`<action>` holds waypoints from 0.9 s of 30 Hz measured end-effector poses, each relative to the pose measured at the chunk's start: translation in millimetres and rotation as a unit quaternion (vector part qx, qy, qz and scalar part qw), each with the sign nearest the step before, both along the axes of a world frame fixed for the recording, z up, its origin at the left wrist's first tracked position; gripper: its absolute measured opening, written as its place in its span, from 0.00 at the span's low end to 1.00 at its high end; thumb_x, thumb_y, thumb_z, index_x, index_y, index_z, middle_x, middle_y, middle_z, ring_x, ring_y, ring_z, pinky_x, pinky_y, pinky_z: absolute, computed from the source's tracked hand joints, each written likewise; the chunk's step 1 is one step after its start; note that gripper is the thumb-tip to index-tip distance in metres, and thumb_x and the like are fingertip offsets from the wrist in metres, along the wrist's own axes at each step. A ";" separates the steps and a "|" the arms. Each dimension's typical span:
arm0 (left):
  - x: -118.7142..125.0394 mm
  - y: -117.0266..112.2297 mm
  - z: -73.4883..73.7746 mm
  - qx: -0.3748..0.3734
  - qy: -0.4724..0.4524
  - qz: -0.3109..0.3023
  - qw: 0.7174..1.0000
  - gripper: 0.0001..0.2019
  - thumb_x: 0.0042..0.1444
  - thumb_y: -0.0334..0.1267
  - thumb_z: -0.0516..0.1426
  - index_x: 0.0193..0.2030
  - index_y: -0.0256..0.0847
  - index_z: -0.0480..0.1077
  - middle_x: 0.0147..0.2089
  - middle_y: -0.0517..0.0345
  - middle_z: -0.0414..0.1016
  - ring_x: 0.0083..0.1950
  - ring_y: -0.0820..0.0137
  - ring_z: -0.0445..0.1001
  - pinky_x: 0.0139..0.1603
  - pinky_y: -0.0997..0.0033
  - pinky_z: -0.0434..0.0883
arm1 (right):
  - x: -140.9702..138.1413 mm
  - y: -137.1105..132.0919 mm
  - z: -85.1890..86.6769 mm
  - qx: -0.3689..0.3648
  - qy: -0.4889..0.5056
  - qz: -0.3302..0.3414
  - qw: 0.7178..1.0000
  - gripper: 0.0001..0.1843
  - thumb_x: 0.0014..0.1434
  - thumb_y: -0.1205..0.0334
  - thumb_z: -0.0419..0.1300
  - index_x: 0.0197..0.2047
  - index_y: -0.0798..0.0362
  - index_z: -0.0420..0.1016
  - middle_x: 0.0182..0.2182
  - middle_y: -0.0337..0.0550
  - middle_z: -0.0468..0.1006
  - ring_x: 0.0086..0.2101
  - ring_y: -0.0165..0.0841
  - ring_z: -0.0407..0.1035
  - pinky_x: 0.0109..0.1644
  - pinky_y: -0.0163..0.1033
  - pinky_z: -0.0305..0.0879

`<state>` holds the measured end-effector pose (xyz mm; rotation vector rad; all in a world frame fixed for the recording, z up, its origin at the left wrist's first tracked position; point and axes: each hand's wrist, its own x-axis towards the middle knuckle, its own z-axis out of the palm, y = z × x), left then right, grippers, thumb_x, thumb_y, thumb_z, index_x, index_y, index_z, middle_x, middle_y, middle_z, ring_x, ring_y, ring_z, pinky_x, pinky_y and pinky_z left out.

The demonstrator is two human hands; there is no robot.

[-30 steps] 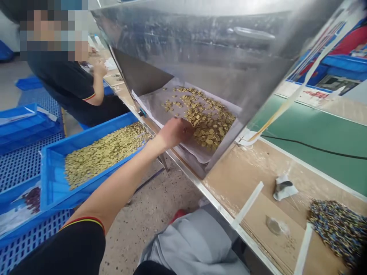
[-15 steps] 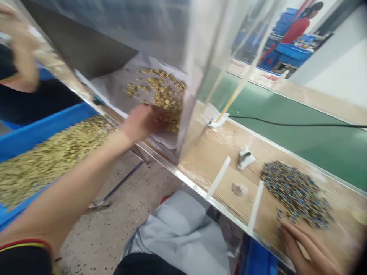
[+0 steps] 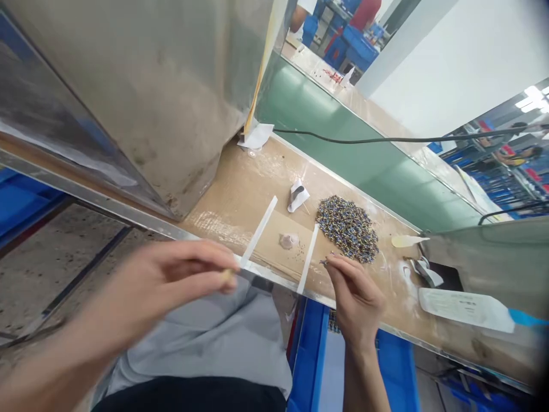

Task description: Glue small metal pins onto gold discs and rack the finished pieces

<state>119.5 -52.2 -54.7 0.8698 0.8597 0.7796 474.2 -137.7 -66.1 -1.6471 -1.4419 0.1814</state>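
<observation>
My left hand (image 3: 171, 280) hovers in front of the bench edge with its fingers pinched together; a small yellowish piece shows at the fingertips. My right hand (image 3: 354, 292) rests on the brown bench top (image 3: 240, 194), fingers pinched on a small dark piece at the near edge of a heap of small blue-grey parts (image 3: 348, 228). Between the hands lie two white strips (image 3: 258, 232) that frame a patch of cardboard with a small clear blob (image 3: 289, 240) on it.
A big metal hopper (image 3: 141, 97) fills the upper left. A green conveyor belt (image 3: 343, 149) runs behind the bench, with a black cable (image 3: 386, 139) over it. A second metal box (image 3: 489, 257), white paper scraps (image 3: 297, 194) and a blue crate (image 3: 313, 360) below the bench are also in view.
My view swung right, away from the tray of gold discs. My left hand pulled back from the discs toward the bench edge. My right hand moved up to the heap of blue-grey parts.
</observation>
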 end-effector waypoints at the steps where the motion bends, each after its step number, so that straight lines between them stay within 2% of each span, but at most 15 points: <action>1: 18.3 -4.7 -6.8 -0.040 -0.061 -0.017 0.997 0.10 0.63 0.40 0.78 0.48 0.40 0.90 0.44 0.52 0.90 0.44 0.63 0.89 0.49 0.69 0.86 | -7.1 6.3 2.1 0.004 0.001 0.012 1.000 0.05 0.74 0.60 0.72 0.50 0.43 0.92 0.49 0.43 0.90 0.51 0.42 0.85 0.59 0.48 0.80; 2: 36.1 -7.6 -13.8 -0.100 -0.132 -0.027 0.986 0.11 0.64 0.40 0.77 0.49 0.41 0.90 0.43 0.52 0.89 0.43 0.65 0.88 0.50 0.71 0.86 | -13.4 12.0 4.0 0.008 0.001 0.021 1.000 0.05 0.74 0.61 0.72 0.50 0.43 0.92 0.49 0.43 0.90 0.51 0.42 0.85 0.58 0.48 0.80; 4: 65.6 -9.7 -27.1 -0.192 -0.245 -0.003 0.950 0.14 0.60 0.38 0.79 0.51 0.38 0.90 0.43 0.53 0.88 0.41 0.69 0.87 0.48 0.73 0.86 | -23.1 20.4 7.4 0.012 -0.002 0.030 0.999 0.06 0.75 0.62 0.71 0.50 0.43 0.92 0.49 0.42 0.90 0.51 0.42 0.85 0.58 0.48 0.81; 7: 85.7 -8.9 -40.5 -0.241 -0.299 0.023 0.923 0.14 0.58 0.35 0.81 0.50 0.36 0.90 0.45 0.54 0.87 0.42 0.72 0.87 0.50 0.75 0.86 | -30.5 26.5 11.6 0.011 -0.016 0.036 0.999 0.06 0.75 0.62 0.71 0.50 0.43 0.92 0.49 0.42 0.90 0.50 0.41 0.86 0.57 0.47 0.81; 13: 81.0 -6.0 -42.9 -0.233 -0.284 0.015 0.930 0.13 0.62 0.34 0.79 0.51 0.33 0.90 0.52 0.49 0.89 0.44 0.71 0.87 0.53 0.74 0.87 | -35.4 34.9 11.5 0.020 -0.040 0.041 0.998 0.07 0.75 0.64 0.70 0.50 0.43 0.91 0.48 0.41 0.91 0.50 0.39 0.86 0.57 0.45 0.82; 19: 79.5 -8.9 -44.0 -0.192 -0.244 0.027 0.950 0.11 0.63 0.37 0.78 0.51 0.39 0.90 0.47 0.54 0.89 0.44 0.71 0.87 0.52 0.74 0.85 | -41.6 46.4 7.1 0.035 -0.069 0.046 0.996 0.09 0.76 0.66 0.69 0.52 0.44 0.91 0.49 0.42 0.91 0.50 0.39 0.86 0.58 0.46 0.82; 23: 73.5 -12.0 -50.0 -0.176 -0.200 0.007 0.964 0.12 0.62 0.39 0.79 0.51 0.40 0.91 0.45 0.54 0.89 0.45 0.70 0.87 0.53 0.75 0.83 | -43.4 52.3 2.9 0.031 -0.079 0.049 0.995 0.09 0.76 0.66 0.69 0.52 0.44 0.91 0.49 0.41 0.91 0.51 0.39 0.86 0.60 0.46 0.82; 27: 69.8 -14.4 -54.9 -0.151 -0.189 0.012 0.970 0.11 0.66 0.40 0.76 0.53 0.44 0.90 0.45 0.56 0.89 0.45 0.70 0.87 0.54 0.72 0.82 | -45.6 56.1 -0.4 0.025 -0.091 0.045 0.994 0.09 0.77 0.65 0.69 0.52 0.43 0.91 0.49 0.41 0.91 0.51 0.39 0.86 0.60 0.47 0.82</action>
